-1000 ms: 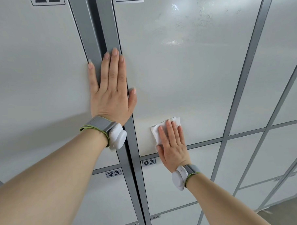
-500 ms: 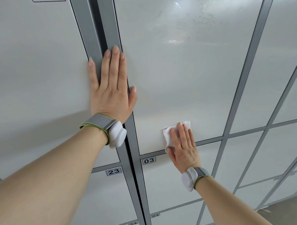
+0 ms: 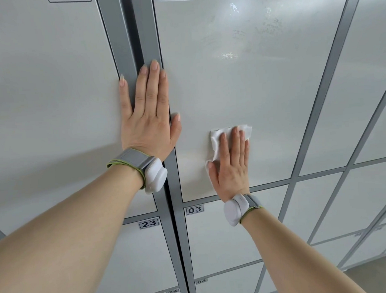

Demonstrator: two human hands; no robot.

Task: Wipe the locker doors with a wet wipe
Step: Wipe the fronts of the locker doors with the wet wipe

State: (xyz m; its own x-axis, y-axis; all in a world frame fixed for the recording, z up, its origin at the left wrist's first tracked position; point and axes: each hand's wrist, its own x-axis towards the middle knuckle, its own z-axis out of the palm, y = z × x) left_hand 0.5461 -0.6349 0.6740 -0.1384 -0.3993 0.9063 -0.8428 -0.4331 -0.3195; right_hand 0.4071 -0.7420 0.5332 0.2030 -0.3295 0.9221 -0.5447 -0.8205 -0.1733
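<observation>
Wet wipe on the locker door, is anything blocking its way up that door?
Nothing visible. The right hand presses the wet wipe on the door; the surface above is bare. The left hand rests aside on the grey frame.

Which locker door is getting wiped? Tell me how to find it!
Find the wall of pale lockers and its thick grey double post. The door just right of it, directly above the label 03, is the one. Only it has a white wipe pressed under the right hand.

Locker door (image 3: 262, 88) w/ white wet wipe (image 3: 216, 143) flat on lower part
</observation>
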